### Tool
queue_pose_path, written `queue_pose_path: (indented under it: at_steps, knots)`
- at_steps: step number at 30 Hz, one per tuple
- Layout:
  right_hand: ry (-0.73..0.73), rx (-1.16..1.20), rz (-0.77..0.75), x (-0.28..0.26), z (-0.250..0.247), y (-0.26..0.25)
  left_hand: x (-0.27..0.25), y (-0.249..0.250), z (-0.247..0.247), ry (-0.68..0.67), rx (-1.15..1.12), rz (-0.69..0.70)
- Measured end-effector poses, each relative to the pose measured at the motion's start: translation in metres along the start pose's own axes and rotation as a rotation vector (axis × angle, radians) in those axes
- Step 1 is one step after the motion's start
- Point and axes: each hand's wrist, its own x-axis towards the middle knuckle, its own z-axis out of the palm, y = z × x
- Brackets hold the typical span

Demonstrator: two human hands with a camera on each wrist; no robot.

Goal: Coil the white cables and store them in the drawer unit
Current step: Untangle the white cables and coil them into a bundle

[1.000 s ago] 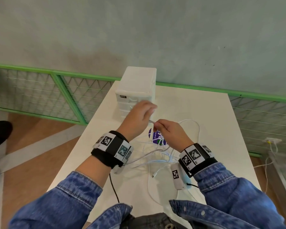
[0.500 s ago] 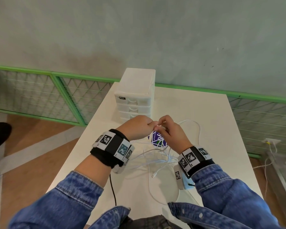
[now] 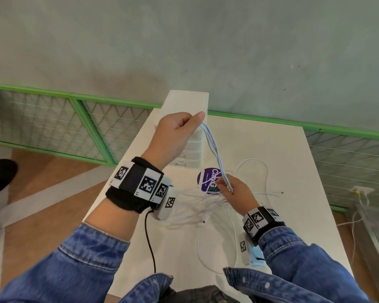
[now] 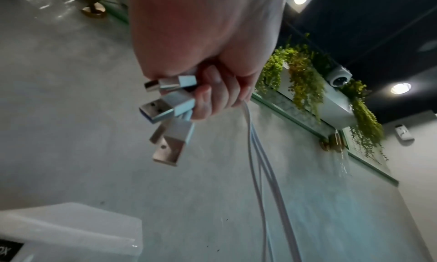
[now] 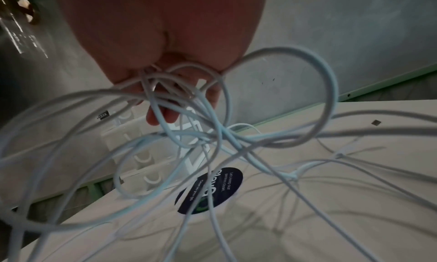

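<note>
Here the left hand (image 3: 175, 136) is raised in front of the drawer unit (image 3: 187, 101), its fingers curled tight round the plug ends (image 4: 169, 107) of several white cables (image 3: 214, 154); the left wrist view shows the metal connectors bunched together at the fist. Holding the ends together up high probably lets the strands hang straight, so they can be wound as one bundle. The right hand (image 3: 236, 193), lower and nearer the person than the drawer unit, has its grip closed loosely round the same strands beside the purple sticker (image 3: 207, 182), likely as a guide to comb out tangles. The rest of the cables lie in loose loops on the tabletop (image 3: 293, 162) in front of the drawer unit, whose drawers look closed.
</note>
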Motion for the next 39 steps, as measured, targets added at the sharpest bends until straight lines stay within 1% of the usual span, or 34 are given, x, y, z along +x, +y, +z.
queue_pose_path:
  at_steps: [5, 8, 11, 12, 13, 15, 17, 18, 20, 23, 25, 27, 29, 32, 36, 39]
  knots:
    - [0.04, -0.102, -0.052, 0.006, -0.009, 0.012, -0.003, -0.001, 0.004, 0.118, -0.143, -0.007]
    - [0.055, -0.125, -0.072, 0.006, -0.015, 0.018, -0.002, 0.0, 0.002, 0.243, -0.251, -0.005]
    - [0.037, -0.17, -0.031, 0.002, -0.014, 0.027, 0.003, 0.007, -0.006, 0.399, -0.429, -0.048]
    - [0.017, -0.182, -0.001, 0.0, -0.013, 0.032, 0.005, 0.008, -0.009, 0.423, -0.45, -0.044]
    - [-0.011, -0.194, 0.042, -0.001, -0.012, 0.037, 0.006, 0.009, -0.011, 0.427, -0.42, -0.024]
    - [-0.061, -0.187, 0.124, -0.002, -0.011, 0.039, 0.007, 0.009, -0.012, 0.387, -0.32, 0.01]
    - [-0.058, -0.06, 0.18, -0.001, -0.016, 0.027, 0.009, 0.005, -0.009, 0.337, -0.256, -0.025]
    - [-0.031, 0.026, 0.181, 0.0, -0.02, 0.018, 0.01, 0.003, -0.008, 0.31, -0.226, -0.046]
    - [0.045, 0.132, 0.13, 0.005, -0.032, -0.006, 0.01, -0.002, -0.005, 0.275, -0.15, -0.072]
    - [0.168, 0.177, -0.019, 0.012, -0.047, -0.047, 0.009, -0.009, 0.002, 0.254, -0.103, -0.083]
    - [0.2, 0.201, -0.138, 0.016, -0.052, -0.075, 0.008, -0.012, 0.009, 0.231, -0.119, -0.104]
    - [0.169, 0.208, -0.238, 0.02, -0.052, -0.098, 0.006, -0.014, 0.015, 0.208, -0.134, -0.136]
    - [0.129, 0.212, -0.31, 0.024, -0.049, -0.111, 0.004, -0.013, 0.019, 0.171, -0.227, -0.154]
    - [0.148, 0.276, -0.332, 0.028, -0.048, -0.116, 0.001, -0.017, 0.017, 0.066, -0.378, -0.174]
    - [0.306, 0.345, -0.343, 0.034, -0.058, -0.118, -0.007, -0.027, 0.014, -0.136, -0.42, -0.21]
    - [0.364, 0.367, -0.337, 0.037, -0.064, -0.126, -0.013, -0.029, 0.021, -0.257, -0.463, -0.258]
